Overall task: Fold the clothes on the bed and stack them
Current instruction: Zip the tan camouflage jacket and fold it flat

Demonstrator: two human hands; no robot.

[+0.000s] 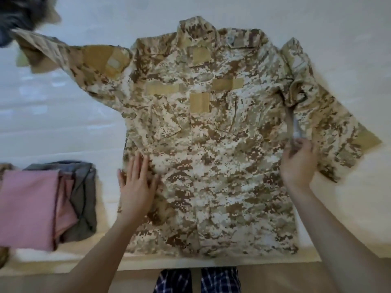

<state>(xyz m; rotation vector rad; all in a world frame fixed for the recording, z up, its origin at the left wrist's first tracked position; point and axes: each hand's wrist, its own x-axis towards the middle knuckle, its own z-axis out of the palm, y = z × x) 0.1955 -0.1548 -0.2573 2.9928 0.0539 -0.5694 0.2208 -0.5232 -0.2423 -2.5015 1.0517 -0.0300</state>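
A desert-camouflage jacket (207, 144) lies spread front-up on the white bed (53, 115), collar at the far side. Its left sleeve stretches out to the far left; its right sleeve lies angled down at the right. My left hand (137, 187) rests flat, fingers straight, on the jacket's lower left side. My right hand (300, 163) grips the jacket's right edge near the sleeve, fingers curled round the cloth. A stack of folded clothes (42, 201), pink on top and grey beneath, sits at the left near the bed's front edge.
A dark heap of clothes (23, 15) lies at the far left corner, over the end of the left sleeve. The bed's front edge (148, 263) runs below the jacket's hem. My legs in blue checked trousers (196, 280) show beneath it.
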